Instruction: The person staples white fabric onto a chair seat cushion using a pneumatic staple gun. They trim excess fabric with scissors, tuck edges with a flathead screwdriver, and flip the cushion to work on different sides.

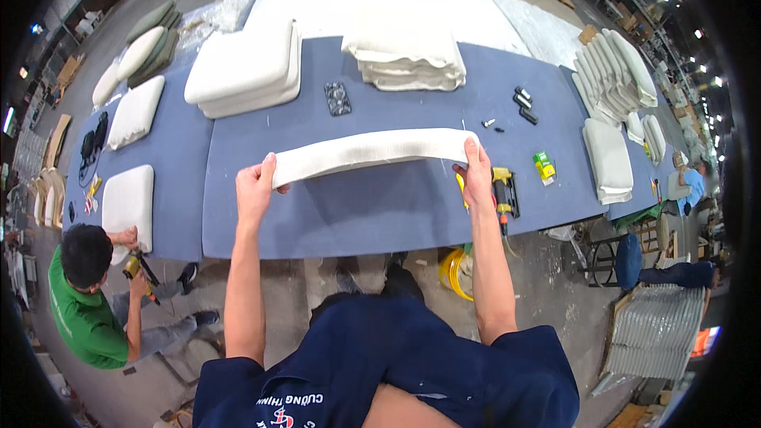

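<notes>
Above the blue table (333,238), a cream upholstered chair pad (372,147) is held up edge-on, its long edge arching upward in the middle. My left hand (256,188) grips its left end, thumb on top. The right end is pinched by my right hand (476,174), with the fingers curled partly behind it. Close beside my right hand lies a yellow and black staple gun (502,192), partly hidden by the hand. A green and yellow small box (544,167) is farther right. The underside of the pad is mostly out of sight.
Cream pads are stacked at the back left (242,67), back middle (404,55) and right (610,75). A patterned dark phone-like object (338,99) lies between stacks. At left, a co-worker in green (87,301) holds a nail gun (132,267). A yellow bucket (453,273) stands below the table's edge.
</notes>
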Available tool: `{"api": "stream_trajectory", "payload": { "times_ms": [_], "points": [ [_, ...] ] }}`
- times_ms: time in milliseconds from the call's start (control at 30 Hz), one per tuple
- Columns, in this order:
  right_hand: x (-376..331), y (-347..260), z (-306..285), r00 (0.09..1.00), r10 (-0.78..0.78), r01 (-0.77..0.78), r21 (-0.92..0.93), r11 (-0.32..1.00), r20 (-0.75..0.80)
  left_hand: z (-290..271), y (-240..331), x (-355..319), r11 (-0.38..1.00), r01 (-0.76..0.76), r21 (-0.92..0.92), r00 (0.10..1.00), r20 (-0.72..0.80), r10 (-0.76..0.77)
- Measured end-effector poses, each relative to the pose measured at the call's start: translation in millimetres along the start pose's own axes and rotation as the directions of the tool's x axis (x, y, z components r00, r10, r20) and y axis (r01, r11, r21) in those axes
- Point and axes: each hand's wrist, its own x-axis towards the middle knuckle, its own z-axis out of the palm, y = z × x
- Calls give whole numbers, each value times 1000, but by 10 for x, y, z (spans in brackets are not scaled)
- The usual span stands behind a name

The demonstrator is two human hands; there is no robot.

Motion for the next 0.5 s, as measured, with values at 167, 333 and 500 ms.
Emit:
{"api": "stream_trajectory", "payload": {
  "times_ms": [167, 333, 500],
  "points": [
    [701, -127, 343, 996, -77, 81, 72, 994, -54, 142, 848, 807, 559, -154, 815, 877, -148, 457],
    [1153, -209, 760, 995, -75, 80, 103, 991, -59, 1041, 1166, 1503, 183, -730, 658, 521, 363, 773],
    [1341, -277, 764, 996, -55, 60, 80, 995, -64, 1404, 1558, 1748, 349, -617, 706, 785, 580, 215]
  ]
}}
